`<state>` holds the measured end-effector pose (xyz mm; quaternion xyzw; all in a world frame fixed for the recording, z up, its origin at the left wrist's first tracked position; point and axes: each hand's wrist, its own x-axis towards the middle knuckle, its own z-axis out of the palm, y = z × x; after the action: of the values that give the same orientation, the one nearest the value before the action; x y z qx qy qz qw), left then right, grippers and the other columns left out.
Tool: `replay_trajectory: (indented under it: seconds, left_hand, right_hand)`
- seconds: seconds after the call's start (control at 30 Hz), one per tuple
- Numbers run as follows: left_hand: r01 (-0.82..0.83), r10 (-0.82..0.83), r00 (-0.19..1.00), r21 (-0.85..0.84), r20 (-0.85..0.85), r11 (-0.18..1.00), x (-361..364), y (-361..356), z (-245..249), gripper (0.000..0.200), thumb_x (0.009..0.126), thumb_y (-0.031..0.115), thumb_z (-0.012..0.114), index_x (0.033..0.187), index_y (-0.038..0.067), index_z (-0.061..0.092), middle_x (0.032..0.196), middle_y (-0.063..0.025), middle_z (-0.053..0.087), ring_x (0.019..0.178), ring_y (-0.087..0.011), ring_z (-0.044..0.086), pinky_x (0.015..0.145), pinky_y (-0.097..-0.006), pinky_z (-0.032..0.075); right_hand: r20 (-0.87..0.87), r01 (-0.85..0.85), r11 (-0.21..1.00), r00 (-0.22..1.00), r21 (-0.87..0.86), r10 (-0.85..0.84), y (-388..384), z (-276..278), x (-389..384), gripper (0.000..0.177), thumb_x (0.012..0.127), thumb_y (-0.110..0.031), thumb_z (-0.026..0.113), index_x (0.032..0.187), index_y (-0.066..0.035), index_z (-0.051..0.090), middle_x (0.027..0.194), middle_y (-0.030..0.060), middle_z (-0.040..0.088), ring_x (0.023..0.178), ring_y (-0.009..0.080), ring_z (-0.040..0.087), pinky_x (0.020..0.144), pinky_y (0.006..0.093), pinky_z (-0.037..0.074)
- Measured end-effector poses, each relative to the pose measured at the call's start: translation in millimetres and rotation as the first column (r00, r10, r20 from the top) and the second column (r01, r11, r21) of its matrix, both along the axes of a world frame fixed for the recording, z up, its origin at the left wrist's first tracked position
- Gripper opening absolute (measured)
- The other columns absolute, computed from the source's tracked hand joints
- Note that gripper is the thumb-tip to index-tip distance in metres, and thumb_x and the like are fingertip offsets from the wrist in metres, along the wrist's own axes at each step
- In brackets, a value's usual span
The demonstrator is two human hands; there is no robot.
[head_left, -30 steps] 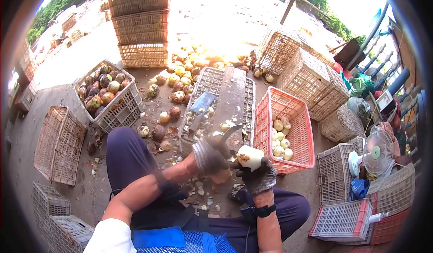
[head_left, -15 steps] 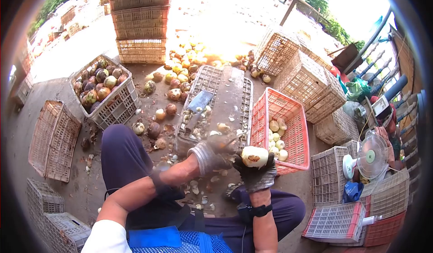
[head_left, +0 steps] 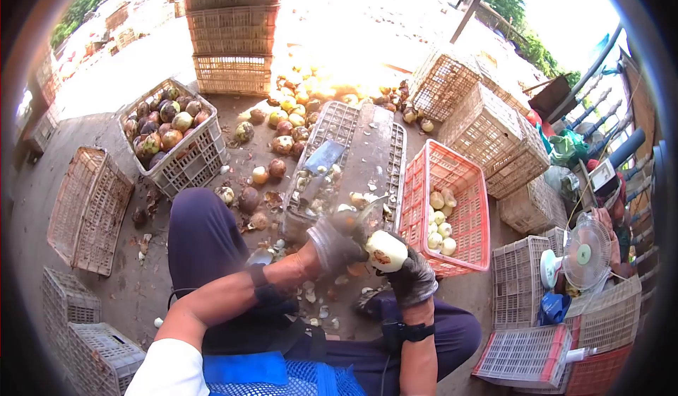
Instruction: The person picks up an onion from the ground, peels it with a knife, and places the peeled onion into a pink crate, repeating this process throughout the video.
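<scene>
My left hand (head_left: 335, 243), in a grey knit glove and blurred by motion, is closed around what looks like a knife (head_left: 373, 208); only part of its thin blade shows. The blade is close above the peeled onion (head_left: 386, 251), which is pale with a brown patch on its near side. My right hand (head_left: 412, 277), in a dark-palmed glove, is closed around that onion from below and the right. Both hands are above my lap, before a board (head_left: 371, 149) laid over a grey crate, with peelings scattered on it. A wide cleaver-like blade (head_left: 325, 156) lies there.
A red crate (head_left: 469, 237) with peeled onions stands right of the board. At the left is a crate (head_left: 185, 175) of unpeeled onions; more onions (head_left: 284, 144) lie on the floor. Stacked crates (head_left: 233, 74) rise behind, and a white fan (head_left: 585, 253) stands on crates at the right.
My right hand has turned the onion so it tilts, its brown patch now facing lower left. My left hand with the knife has shifted slightly toward it. The whole view has swung a little.
</scene>
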<state>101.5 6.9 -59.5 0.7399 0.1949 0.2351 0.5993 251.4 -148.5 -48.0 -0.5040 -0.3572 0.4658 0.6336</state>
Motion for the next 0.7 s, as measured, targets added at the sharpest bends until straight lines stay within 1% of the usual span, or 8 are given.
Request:
replay_trajectory:
  seconds: [0.1, 0.23, 0.33, 0.43, 0.5, 0.53, 0.6, 0.7]
  left_hand:
    - [0.017, -0.02, 1.0, -0.191, -0.013, 0.982, -4, 3, 7, 0.022, 0.062, 0.018, 0.072, 0.076, 0.002, 0.066, 0.076, -0.0134, 0.06, 0.072, -0.0259, 0.061, 0.065, -0.036, 0.049]
    - [0.106, -0.106, 0.994, -0.011, 0.026, 0.994, -7, 6, 7, 0.02, 0.062, 0.015, 0.071, 0.078, 0.004, 0.065, 0.077, -0.0115, 0.06, 0.072, -0.024, 0.061, 0.065, -0.0346, 0.049]
    - [0.137, -0.137, 0.991, -0.039, 0.005, 0.99, -9, 2, 12, 0.019, 0.062, 0.013, 0.071, 0.077, 0.005, 0.065, 0.078, -0.01, 0.061, 0.072, -0.0227, 0.061, 0.064, -0.0335, 0.049]
    - [0.108, -0.107, 0.99, -0.003, 0.087, 0.994, -9, 0, 9, 0.015, 0.063, 0.008, 0.07, 0.076, 0.003, 0.064, 0.075, -0.0072, 0.061, 0.066, -0.0172, 0.059, 0.059, -0.0295, 0.048]
    - [0.039, -0.049, 0.969, 0.048, 0.243, 0.998, -6, 1, 9, 0.012, 0.063, 0.0, 0.07, 0.072, 0.001, 0.064, 0.064, -0.0036, 0.062, 0.053, -0.0091, 0.056, 0.049, -0.0236, 0.046]
    - [0.049, -0.037, 0.982, -0.064, 0.187, 0.997, -6, 3, 9, 0.011, 0.063, 0.0, 0.07, 0.073, 0.001, 0.064, 0.064, -0.0035, 0.061, 0.053, -0.0091, 0.056, 0.048, -0.0234, 0.046]
    - [0.052, -0.033, 0.997, -0.283, 0.07, 0.958, -11, 10, 9, 0.011, 0.064, 0.0, 0.07, 0.074, 0.001, 0.064, 0.064, -0.0032, 0.061, 0.053, -0.009, 0.056, 0.047, -0.0231, 0.045]
    - [-0.027, -0.027, 0.984, -0.294, -0.178, 0.955, -10, 27, 2, 0.011, 0.066, 0.0, 0.069, 0.075, 0.001, 0.063, 0.063, -0.0028, 0.058, 0.053, -0.0103, 0.056, 0.047, -0.0229, 0.045]
  right_hand:
    - [0.074, 0.032, 0.999, 0.997, 0.017, -0.034, -4, -12, 0, 0.061, 0.082, -0.028, 0.065, 0.131, 0.004, 0.045, 0.121, 0.0158, 0.057, 0.11, 0.0279, 0.057, 0.093, 0.0364, 0.047]
    - [0.105, -0.002, 0.999, 0.994, 0.049, -0.003, -1, 4, -14, 0.058, 0.079, -0.022, 0.063, 0.128, 0.005, 0.048, 0.117, 0.015, 0.06, 0.105, 0.0261, 0.059, 0.091, 0.0336, 0.047]
    - [0.104, 0.03, 0.999, 0.994, -0.041, -0.025, 4, 13, -24, 0.065, 0.071, -0.026, 0.067, 0.126, 0.005, 0.049, 0.113, 0.0137, 0.061, 0.102, 0.0239, 0.06, 0.09, 0.0331, 0.047]
    - [0.007, 0.033, 0.992, 0.999, -0.12, -0.033, 7, 9, -23, 0.073, 0.062, -0.025, 0.071, 0.125, 0.003, 0.05, 0.11, 0.0133, 0.06, 0.099, 0.0221, 0.059, 0.088, 0.0334, 0.048]
    - [-0.189, 0.006, 0.995, 0.982, -0.097, -0.024, 8, -4, -16, 0.075, 0.057, -0.021, 0.072, 0.125, 0.003, 0.05, 0.11, 0.0136, 0.06, 0.098, 0.023, 0.06, 0.087, 0.0336, 0.049]
    - [-0.297, 0.037, 0.996, 0.953, -0.083, -0.06, 9, -9, -13, 0.082, 0.051, -0.015, 0.075, 0.127, 0.003, 0.048, 0.109, 0.0146, 0.06, 0.098, 0.0257, 0.06, 0.087, 0.035, 0.05]
    - [-0.357, 0.086, 0.994, 0.928, -0.067, -0.105, 5, -11, -11, 0.085, 0.051, -0.014, 0.076, 0.128, 0.004, 0.045, 0.11, 0.0156, 0.059, 0.099, 0.0279, 0.06, 0.087, 0.0359, 0.051]
    - [-0.415, 0.112, 0.994, 0.904, -0.013, -0.107, 2, -12, -5, 0.089, 0.051, -0.012, 0.078, 0.13, 0.004, 0.042, 0.111, 0.0167, 0.058, 0.101, 0.0298, 0.06, 0.088, 0.0368, 0.051]
